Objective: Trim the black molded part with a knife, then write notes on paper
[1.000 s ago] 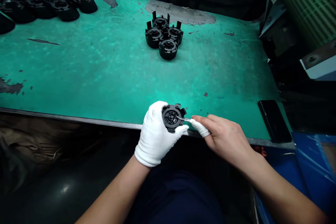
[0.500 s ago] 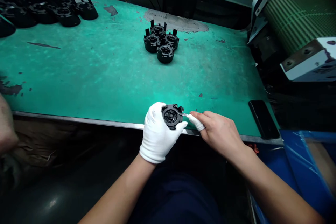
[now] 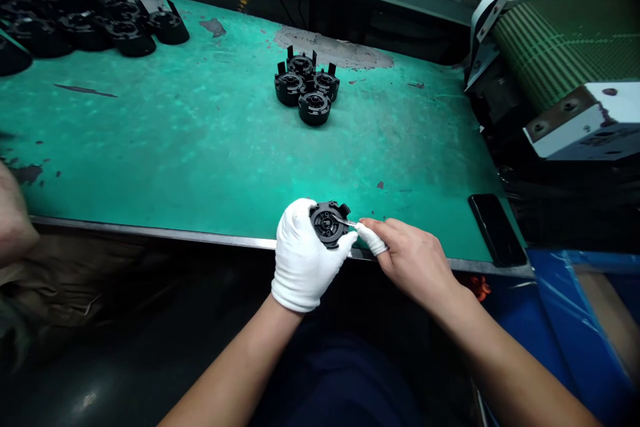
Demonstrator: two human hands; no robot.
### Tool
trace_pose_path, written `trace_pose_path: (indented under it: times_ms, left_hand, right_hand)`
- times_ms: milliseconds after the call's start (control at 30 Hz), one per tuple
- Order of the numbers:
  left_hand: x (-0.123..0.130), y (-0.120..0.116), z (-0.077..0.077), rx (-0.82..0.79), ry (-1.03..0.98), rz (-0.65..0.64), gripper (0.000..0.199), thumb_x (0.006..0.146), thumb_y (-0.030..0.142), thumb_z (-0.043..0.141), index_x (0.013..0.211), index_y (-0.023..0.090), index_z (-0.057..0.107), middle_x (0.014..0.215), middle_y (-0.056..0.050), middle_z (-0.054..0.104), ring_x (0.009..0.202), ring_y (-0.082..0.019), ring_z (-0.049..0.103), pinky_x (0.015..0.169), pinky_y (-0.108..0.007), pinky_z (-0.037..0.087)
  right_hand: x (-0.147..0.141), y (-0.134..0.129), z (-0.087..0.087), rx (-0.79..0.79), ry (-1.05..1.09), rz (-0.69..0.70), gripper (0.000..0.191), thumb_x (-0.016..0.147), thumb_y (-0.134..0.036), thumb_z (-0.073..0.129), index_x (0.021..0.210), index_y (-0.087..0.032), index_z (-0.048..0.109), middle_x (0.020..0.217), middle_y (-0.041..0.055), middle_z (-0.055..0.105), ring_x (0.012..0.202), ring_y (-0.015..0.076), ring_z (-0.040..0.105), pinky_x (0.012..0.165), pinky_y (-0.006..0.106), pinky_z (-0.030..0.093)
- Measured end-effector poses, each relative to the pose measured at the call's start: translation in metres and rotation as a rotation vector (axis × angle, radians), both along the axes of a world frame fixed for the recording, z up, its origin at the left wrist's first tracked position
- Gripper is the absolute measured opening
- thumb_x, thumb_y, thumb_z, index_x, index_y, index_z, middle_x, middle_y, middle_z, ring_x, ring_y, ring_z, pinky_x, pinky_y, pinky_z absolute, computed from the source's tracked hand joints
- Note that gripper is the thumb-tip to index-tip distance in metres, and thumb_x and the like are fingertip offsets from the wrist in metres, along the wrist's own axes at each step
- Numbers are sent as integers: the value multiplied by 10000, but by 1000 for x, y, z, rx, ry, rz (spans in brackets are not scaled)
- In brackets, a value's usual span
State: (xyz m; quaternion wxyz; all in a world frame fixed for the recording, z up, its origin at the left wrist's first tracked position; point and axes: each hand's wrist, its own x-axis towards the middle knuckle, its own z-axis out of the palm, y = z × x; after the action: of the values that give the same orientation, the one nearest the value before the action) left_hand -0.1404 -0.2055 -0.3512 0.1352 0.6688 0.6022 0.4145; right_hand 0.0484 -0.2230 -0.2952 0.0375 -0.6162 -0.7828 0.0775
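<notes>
My left hand (image 3: 304, 257), in a white glove, grips a round black plastic part (image 3: 327, 224) over the front edge of the green table (image 3: 200, 147). My right hand (image 3: 407, 250) is bare except for a white cover on one finger. It pinches a thin metal tool (image 3: 346, 221), whose tip lies over the face of the round part. The tool's handle is hidden in the fingers. Farther back on the table, several black round housings (image 3: 314, 109) stand in a tight cluster.
More black housings (image 3: 133, 37) crowd the table's far left. A black phone (image 3: 497, 229) lies near the right front corner. At the right is a green conveyor belt (image 3: 565, 40), with a blue container (image 3: 565, 300) below. Another person's hand (image 3: 15, 217) shows at the left edge.
The tool tip has moved left, from the round part's rim further in over its face. The whole view has shifted slightly.
</notes>
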Motion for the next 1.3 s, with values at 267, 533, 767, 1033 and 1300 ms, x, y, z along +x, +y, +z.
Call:
trace_pose_path:
  times_ms: [267, 533, 767, 1033, 1300]
  left_hand:
    - [0, 0, 1, -4, 9, 10, 759, 716, 493, 808, 1275, 114, 461, 1219, -189, 574, 1178, -349, 582, 1040, -509, 494]
    - [12, -3, -4, 58, 25, 87, 694, 765, 472, 760, 1274, 122, 445, 1187, -182, 568, 1148, -355, 596, 998, -515, 508]
    - [-7, 0, -1, -1, 3, -89, 795, 686, 494, 852, 1289, 152, 462, 1255, -185, 587, 1219, -383, 588, 1044, -543, 499]
    - [-39, 9, 7, -95, -20, -360, 1039, 737, 623, 791, 1527, 169, 291, 1534, -209, 434, 1445, -336, 427, 1204, -522, 384]
    - [-29, 13, 0, -100, 41, -332, 1046, 726, 616, 807, 1508, 135, 307, 1521, -221, 443, 1446, -331, 424, 1212, -500, 378]
  right_hand:
    - [-2, 2, 1, -15, 4, -1, 330, 1013, -290, 500, 1294, -322, 671, 918, 23, 727, 859, 204, 696, 646, 288, 460]
    - [-16, 12, 1, -3, -75, -50, 360, 983, -234, 520, 1305, -328, 652, 958, 32, 743, 864, 210, 707, 612, 280, 463]
    - [8, -2, 7, -78, 235, -50, 288, 1045, -337, 443, 1207, -267, 671, 919, 24, 764, 823, 201, 714, 687, 295, 504]
    - [18, -17, 12, -261, 351, 90, 424, 940, -133, 467, 1312, -240, 638, 1301, 31, 706, 1163, 216, 668, 973, 356, 531]
    - [18, 0, 11, -319, 214, 171, 505, 924, -124, 470, 1398, -244, 598, 1305, 52, 707, 1125, 275, 695, 967, 443, 573]
